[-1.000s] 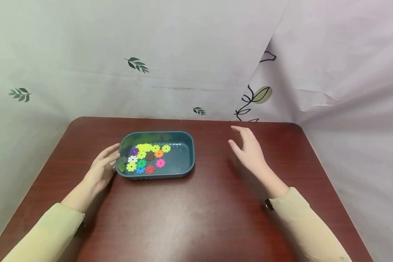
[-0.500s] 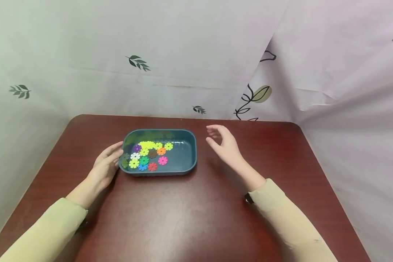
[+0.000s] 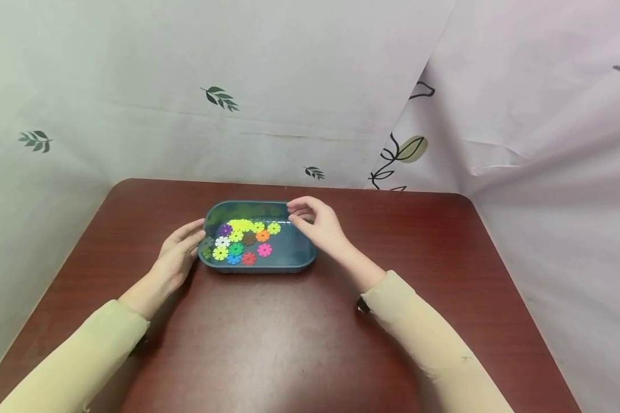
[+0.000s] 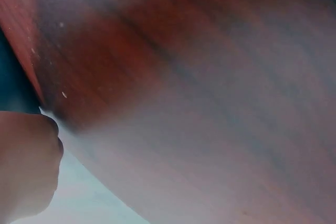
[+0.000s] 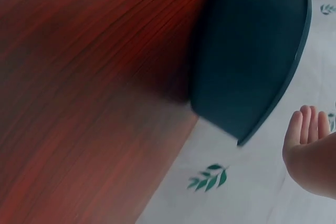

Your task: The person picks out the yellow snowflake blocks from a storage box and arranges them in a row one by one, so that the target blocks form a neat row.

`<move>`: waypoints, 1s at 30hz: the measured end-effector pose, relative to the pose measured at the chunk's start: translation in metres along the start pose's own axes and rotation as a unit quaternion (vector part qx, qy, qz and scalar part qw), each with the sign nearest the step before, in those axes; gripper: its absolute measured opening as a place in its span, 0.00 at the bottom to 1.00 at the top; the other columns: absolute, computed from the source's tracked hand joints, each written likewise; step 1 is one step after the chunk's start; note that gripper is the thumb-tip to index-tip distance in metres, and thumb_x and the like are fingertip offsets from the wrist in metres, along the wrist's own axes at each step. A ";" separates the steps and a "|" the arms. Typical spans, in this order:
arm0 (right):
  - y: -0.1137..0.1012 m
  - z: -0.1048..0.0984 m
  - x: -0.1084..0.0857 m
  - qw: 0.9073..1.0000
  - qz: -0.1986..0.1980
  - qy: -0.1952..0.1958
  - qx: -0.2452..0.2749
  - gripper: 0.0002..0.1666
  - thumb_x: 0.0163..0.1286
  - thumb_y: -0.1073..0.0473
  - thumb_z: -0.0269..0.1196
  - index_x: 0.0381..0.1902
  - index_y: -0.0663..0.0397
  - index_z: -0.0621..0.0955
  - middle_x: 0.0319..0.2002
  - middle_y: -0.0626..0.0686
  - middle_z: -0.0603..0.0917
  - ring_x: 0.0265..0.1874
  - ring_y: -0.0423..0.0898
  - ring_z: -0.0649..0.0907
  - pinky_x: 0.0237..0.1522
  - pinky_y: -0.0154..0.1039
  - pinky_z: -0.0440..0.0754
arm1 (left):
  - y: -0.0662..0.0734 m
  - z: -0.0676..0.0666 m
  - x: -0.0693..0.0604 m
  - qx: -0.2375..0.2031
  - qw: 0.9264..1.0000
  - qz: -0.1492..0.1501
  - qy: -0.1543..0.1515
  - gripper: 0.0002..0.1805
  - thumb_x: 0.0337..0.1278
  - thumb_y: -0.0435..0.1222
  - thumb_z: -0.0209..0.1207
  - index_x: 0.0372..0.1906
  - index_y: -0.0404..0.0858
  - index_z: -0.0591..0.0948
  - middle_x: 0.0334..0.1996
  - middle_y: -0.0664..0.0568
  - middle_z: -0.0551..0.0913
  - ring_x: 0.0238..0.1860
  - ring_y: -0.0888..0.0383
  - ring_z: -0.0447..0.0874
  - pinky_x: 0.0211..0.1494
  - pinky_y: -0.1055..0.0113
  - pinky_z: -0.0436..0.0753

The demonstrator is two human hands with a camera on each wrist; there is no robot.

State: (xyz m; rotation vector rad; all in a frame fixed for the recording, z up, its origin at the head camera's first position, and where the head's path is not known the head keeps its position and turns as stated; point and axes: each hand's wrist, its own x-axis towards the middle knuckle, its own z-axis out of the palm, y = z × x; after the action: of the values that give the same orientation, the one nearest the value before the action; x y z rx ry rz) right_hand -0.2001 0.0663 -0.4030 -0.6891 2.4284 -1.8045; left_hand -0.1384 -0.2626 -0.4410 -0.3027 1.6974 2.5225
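A dark teal plastic tray (image 3: 289, 252) stands on the table, holding several flat notched plastic discs. Yellow discs (image 3: 240, 225) lie mostly toward its back left, near a purple disc (image 3: 225, 230); a pink disc (image 3: 264, 250) lies farther right. My left hand (image 3: 178, 252) touches the tray's left end with extended fingers. Over the right end hovers my right hand (image 3: 320, 226), fingers loosely bent and nothing held. The right wrist view has the tray's outer wall (image 5: 247, 51) with the right hand (image 5: 310, 153) apart from it. Only part of the left hand (image 4: 26, 163) shows in its wrist view.
The reddish-brown wooden table (image 3: 258, 332) has rounded far corners. Behind it and along both sides hangs a pale cloth (image 3: 268, 86) printed with leaves. Both forearms, in light sleeves, cross the table's near part.
My right hand has moved left from the table's right side to above the tray's right end. The tray has shifted slightly right, with my left hand staying against it.
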 end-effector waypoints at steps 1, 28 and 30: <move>-0.001 0.005 0.002 1.000 0.002 -0.007 0.000 0.16 0.74 0.69 0.67 0.57 0.67 0.83 0.53 0.65 0.88 0.52 0.58 0.88 0.59 0.43 0.87 | -0.001 -0.001 0.001 0.003 1.000 0.004 -0.004 0.17 0.78 0.27 0.55 0.49 0.52 0.88 0.44 0.64 0.90 0.47 0.70 0.87 0.54 0.76 0.82; -0.012 0.108 0.047 0.984 0.051 -0.169 -0.028 0.10 0.69 0.69 0.72 0.48 0.63 0.88 0.44 0.60 0.92 0.42 0.47 0.91 0.45 0.25 0.86 | -0.012 -0.012 0.003 0.014 0.998 0.030 -0.054 0.18 0.78 0.25 0.54 0.59 0.48 0.83 0.53 0.62 0.87 0.55 0.68 0.83 0.58 0.75 0.81; -0.010 0.113 0.051 0.982 0.054 -0.174 -0.042 0.10 0.69 0.69 0.72 0.47 0.63 0.88 0.43 0.58 0.92 0.41 0.46 0.91 0.44 0.25 0.86 | -0.013 -0.012 0.003 0.019 0.998 0.029 -0.052 0.17 0.78 0.26 0.54 0.59 0.48 0.82 0.54 0.62 0.87 0.56 0.68 0.83 0.59 0.75 0.80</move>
State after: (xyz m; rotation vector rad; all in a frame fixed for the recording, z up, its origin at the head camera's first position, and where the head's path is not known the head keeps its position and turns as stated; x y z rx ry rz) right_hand -0.2102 -0.0565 -0.4183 -0.7852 2.2688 -1.4120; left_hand -0.1375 -0.2690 -0.4578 -0.1190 1.7361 2.4945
